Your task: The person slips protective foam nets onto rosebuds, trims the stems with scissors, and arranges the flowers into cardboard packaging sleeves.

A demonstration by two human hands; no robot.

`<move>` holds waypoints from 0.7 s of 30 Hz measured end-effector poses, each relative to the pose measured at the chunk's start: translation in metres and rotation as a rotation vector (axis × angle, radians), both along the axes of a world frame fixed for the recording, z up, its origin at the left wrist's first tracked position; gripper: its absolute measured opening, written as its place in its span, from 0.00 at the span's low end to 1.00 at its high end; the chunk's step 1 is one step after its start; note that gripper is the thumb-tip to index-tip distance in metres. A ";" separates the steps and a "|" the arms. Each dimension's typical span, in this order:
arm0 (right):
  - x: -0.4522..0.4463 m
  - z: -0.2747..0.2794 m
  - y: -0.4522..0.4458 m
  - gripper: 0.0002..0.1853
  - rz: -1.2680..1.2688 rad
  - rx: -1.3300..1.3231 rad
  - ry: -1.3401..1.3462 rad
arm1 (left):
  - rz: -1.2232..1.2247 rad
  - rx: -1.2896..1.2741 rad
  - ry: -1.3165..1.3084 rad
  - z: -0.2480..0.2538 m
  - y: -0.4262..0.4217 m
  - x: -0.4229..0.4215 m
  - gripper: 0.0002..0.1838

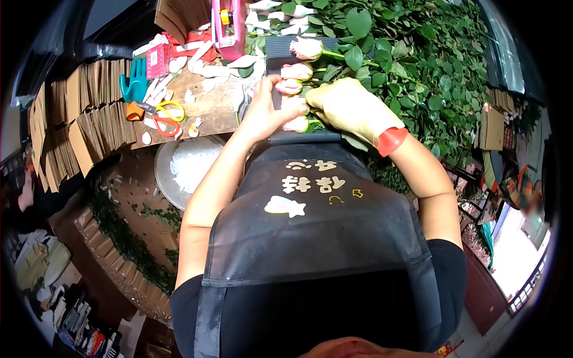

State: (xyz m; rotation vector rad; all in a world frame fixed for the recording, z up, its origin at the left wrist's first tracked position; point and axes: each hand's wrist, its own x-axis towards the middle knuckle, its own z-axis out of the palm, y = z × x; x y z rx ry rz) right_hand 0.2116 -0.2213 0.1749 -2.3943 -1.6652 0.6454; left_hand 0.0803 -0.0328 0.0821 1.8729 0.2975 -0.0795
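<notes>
Several pale pink-and-cream roses (307,49) lie in a row on a black ribbed pad (279,48), heads to the left and green stems to the right. My bare left hand (270,112) curves around the rose heads, its thumb across one and its fingers beside another rose (289,87). My right hand (352,110) wears a pale yellow glove with a red cuff. Its fingers are closed at the stem just behind the rose heads, and the glove hides most of that stem.
Leafy stems (441,77) are heaped at right. On the wooden table (209,101) are scissors (164,113), a teal glove (136,82), a pink tape dispenser (230,30) and loose petals. Folded cardboard (95,113) stands at left, above a round metal basin (185,170).
</notes>
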 end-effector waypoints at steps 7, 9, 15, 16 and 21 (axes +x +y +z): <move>-0.007 -0.001 -0.003 0.12 -0.206 0.126 -0.199 | 0.083 0.002 -0.103 -0.013 -0.010 -0.006 0.44; -0.008 -0.022 0.009 0.11 -0.193 0.099 -0.328 | 0.071 0.027 -0.133 -0.013 -0.010 -0.004 0.43; 0.003 -0.021 0.011 0.11 -0.149 -0.013 -0.257 | 0.043 0.051 -0.114 -0.005 -0.009 -0.005 0.42; 0.006 -0.014 0.013 0.11 -0.109 -0.081 -0.247 | 0.033 0.065 -0.100 -0.004 -0.008 -0.006 0.42; 0.010 -0.004 0.022 0.15 0.001 -0.198 -0.193 | 0.015 0.086 -0.109 -0.001 -0.007 -0.005 0.39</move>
